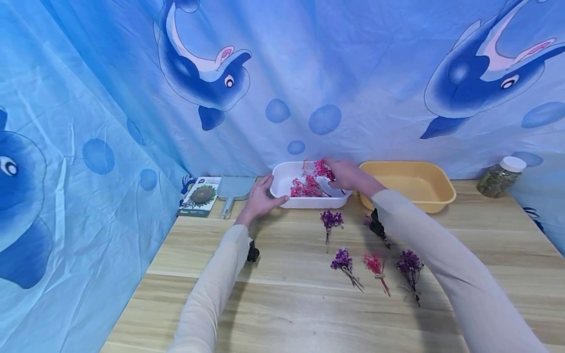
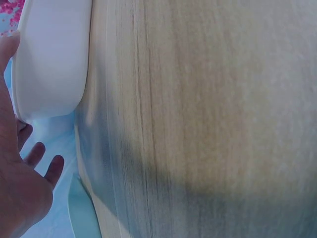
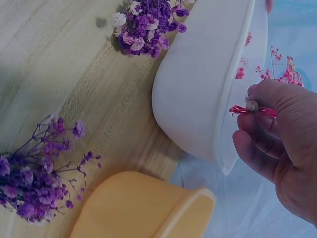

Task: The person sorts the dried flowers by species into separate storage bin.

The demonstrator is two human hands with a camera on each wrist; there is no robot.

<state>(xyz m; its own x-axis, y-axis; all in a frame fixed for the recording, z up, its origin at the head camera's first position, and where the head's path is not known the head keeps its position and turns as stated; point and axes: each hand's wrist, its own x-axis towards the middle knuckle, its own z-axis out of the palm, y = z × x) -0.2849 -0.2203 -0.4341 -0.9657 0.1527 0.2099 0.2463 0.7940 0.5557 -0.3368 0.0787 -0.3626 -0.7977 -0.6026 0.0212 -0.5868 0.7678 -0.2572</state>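
A white plastic basin (image 1: 304, 202) stands at the back of the table with pink dried flower bunches (image 1: 307, 187) inside. My left hand (image 1: 261, 198) holds its left end, the thumb at the front rim; in the left wrist view the other fingers (image 2: 54, 171) spread beside the end wall. Over the basin's right part, my right hand (image 1: 346, 175) pinches the tied stems of a pink dried flower bunch (image 3: 288, 75) between thumb and fingers. Purple bunches (image 1: 331, 219) (image 1: 343, 260) (image 1: 410, 267) and a pink bunch (image 1: 374, 264) lie on the table in front.
A yellow basin (image 1: 448, 193) stands right of the white one, under my right forearm. Farther right is a jar with a white lid (image 1: 500, 177). A blue-grey dustpan (image 1: 234, 187) and a printed packet (image 1: 199, 197) lie at the left. A dolphin-print curtain (image 1: 287, 59) hangs behind the table.
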